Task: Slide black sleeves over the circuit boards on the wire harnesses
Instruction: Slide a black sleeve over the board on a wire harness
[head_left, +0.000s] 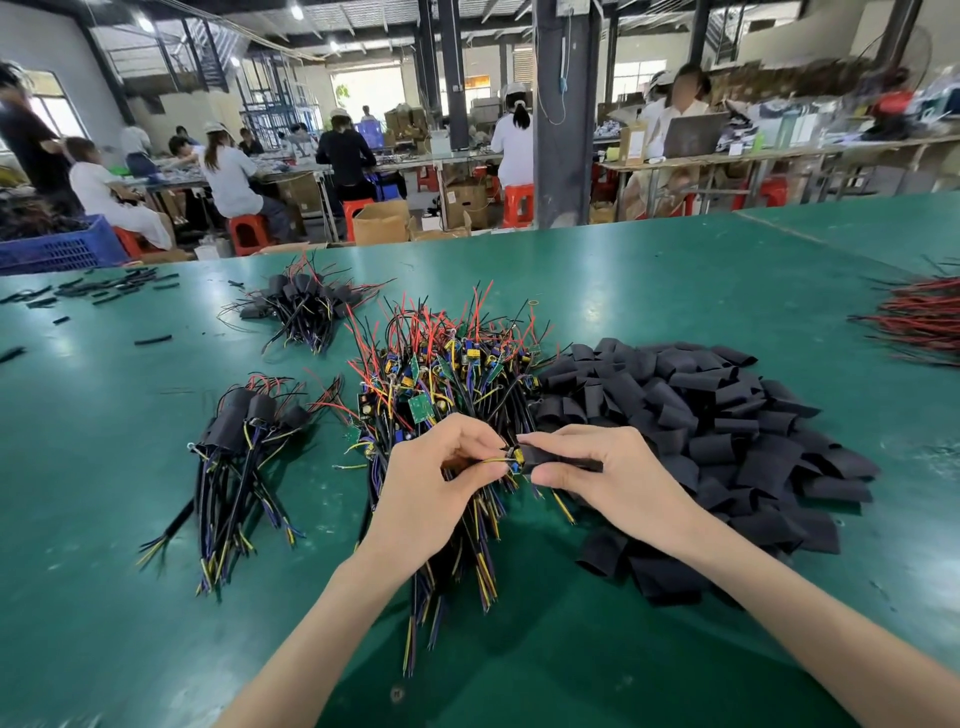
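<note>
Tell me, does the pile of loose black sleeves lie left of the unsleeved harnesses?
No, the pile of loose black sleeves lies to the right of the unsleeved harnesses.

Black sleeve end-on against a circuit board (blue, yellow parts showing). Heaped sleeves beside tangled wire harnesses.
</note>
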